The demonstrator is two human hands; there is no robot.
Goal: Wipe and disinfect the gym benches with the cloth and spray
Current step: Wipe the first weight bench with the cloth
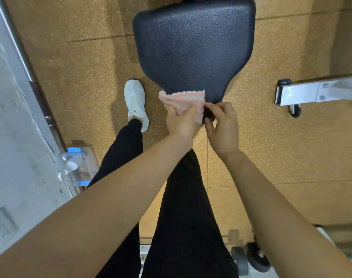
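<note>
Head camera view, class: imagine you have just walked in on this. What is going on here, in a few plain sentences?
A person stands over a black bench pad. The left hand grips a pink-and-white striped cloth against the pad's narrow near end, while the right hand seems to pinch the pad's tip beside the cloth. A clear bottle with blue parts, possibly the spray, sits on the floor by the wall, untouched.

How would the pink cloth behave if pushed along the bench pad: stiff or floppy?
Probably floppy: the cloth bunches and folds where the left hand grips it. Likely light: it looks thin at its wavy edge. It may drag slightly on the grainy bench pad.
</note>
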